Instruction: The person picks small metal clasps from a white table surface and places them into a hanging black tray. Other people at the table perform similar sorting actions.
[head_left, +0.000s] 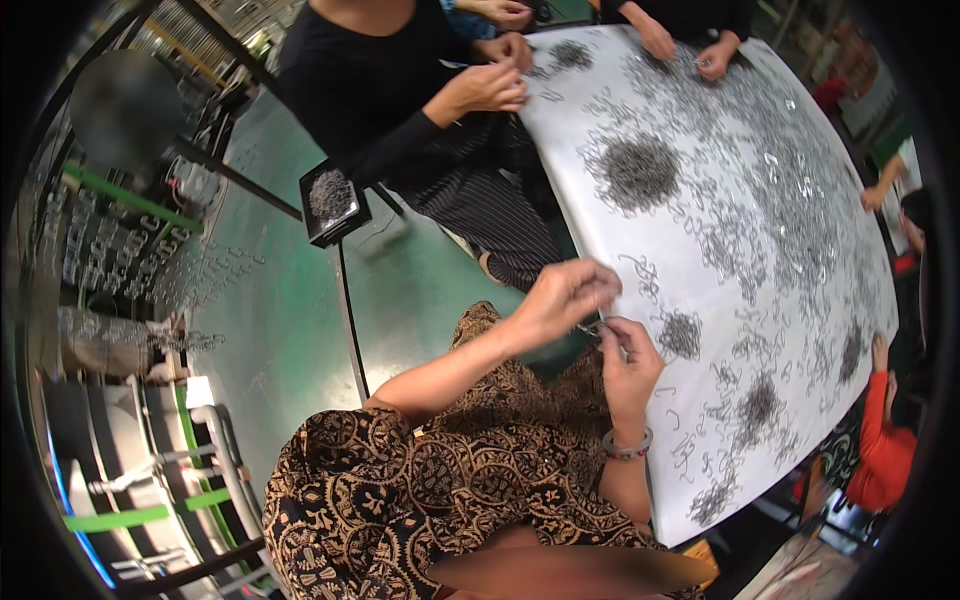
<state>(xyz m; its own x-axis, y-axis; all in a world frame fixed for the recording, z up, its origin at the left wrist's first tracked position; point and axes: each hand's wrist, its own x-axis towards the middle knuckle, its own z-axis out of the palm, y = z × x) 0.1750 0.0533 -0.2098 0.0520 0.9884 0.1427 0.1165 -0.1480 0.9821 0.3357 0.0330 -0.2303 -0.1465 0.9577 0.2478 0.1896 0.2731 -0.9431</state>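
My left hand (pixel 565 295) and my right hand (pixel 628 362) meet at the near edge of a white table (pixel 700 120). Both pinch a small bent metal wire hook (pixel 592 327) between fingertips. A small pile of the same wire hooks (pixel 681 334) lies just right of my hands on the table. My right wrist wears a pale bangle (pixel 627 446). A brown patterned garment (pixel 450 470) covers my lap and arms below.
Several piles of wire hooks, the largest (pixel 640 172), and loose ones cover the table. A person in black (pixel 400 90) works at the far left edge; other hands (pixel 690 45) work at the far side. A black tray of hooks (pixel 330 200) stands on a post over green floor.
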